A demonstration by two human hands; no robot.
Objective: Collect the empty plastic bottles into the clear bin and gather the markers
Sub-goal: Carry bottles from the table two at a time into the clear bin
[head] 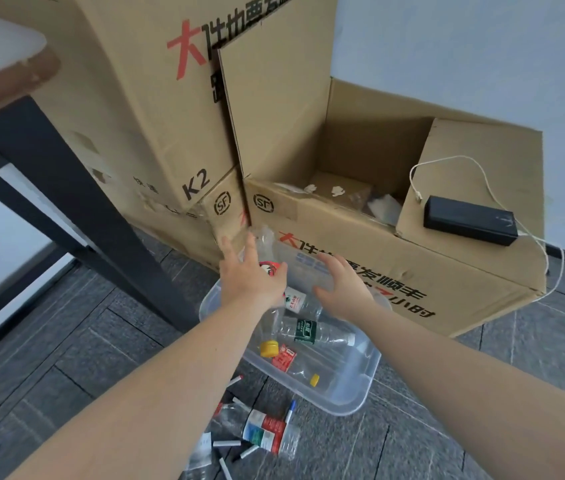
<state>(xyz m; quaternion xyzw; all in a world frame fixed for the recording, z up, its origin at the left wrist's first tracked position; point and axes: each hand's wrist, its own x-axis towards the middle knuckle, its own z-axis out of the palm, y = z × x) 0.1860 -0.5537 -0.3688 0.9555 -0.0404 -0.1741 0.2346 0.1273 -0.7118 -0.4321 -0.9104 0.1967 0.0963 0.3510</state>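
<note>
Both hands, left hand (251, 277) and right hand (341, 287), hold with spread fingers a large bottle (276, 252) at twelve o'clock of the clear bin (350, 393); it looks light, crushable and slippery, best held at its middle.

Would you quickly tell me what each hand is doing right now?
Left hand: open, fingers spread against a clear bottle above the bin.
Right hand: open, fingers extended beside the same bottle.

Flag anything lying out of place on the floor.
One plastic bottle lies on its side on the floor tiles, outside the clear bin, with markers scattered loosely around it.
</note>
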